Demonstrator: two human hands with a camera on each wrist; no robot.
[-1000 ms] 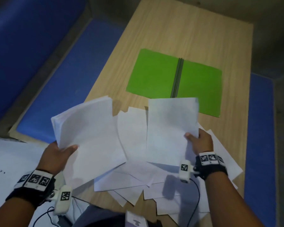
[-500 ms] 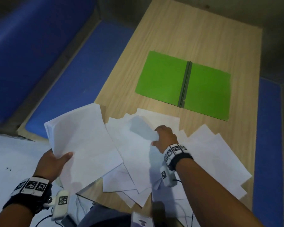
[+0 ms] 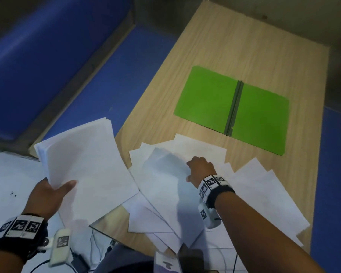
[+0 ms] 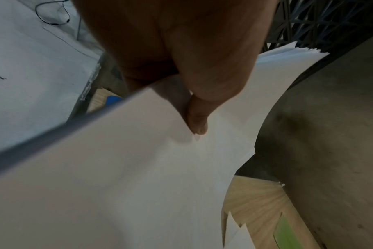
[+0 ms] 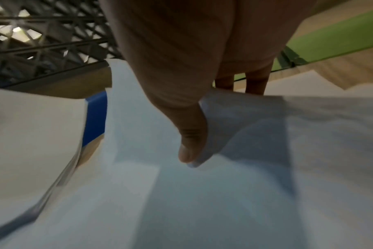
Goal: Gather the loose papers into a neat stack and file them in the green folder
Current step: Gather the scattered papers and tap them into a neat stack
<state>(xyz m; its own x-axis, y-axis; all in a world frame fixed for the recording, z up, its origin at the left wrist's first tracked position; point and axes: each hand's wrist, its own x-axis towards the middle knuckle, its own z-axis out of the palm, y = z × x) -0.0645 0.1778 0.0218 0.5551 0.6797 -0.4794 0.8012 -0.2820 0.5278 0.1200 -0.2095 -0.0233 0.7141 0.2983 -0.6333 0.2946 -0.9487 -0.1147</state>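
My left hand (image 3: 53, 192) grips a stack of white papers (image 3: 87, 164) by its near corner, thumb on top, held up off the table's left edge; the left wrist view shows the thumb (image 4: 197, 124) pressed on the top sheet. My right hand (image 3: 200, 170) is at the middle of the loose papers (image 3: 264, 194) spread over the near end of the table. It pinches the edge of one sheet (image 3: 165, 170), thumb (image 5: 192, 143) on top and fingers (image 5: 256, 82) beneath. The green folder (image 3: 205, 103) lies open and flat beyond the papers.
The wooden table (image 3: 244, 40) is narrow, with blue padded benches on its left (image 3: 98, 79) and right (image 3: 331, 154). A white surface (image 3: 12, 184) with cables lies at the near left. Bare wood shows between the folder and the papers.
My right hand no longer holds the raised sheet on the right; it has moved left to the middle of the pile and pinched another sheet. The left hand's stack has hardly moved.
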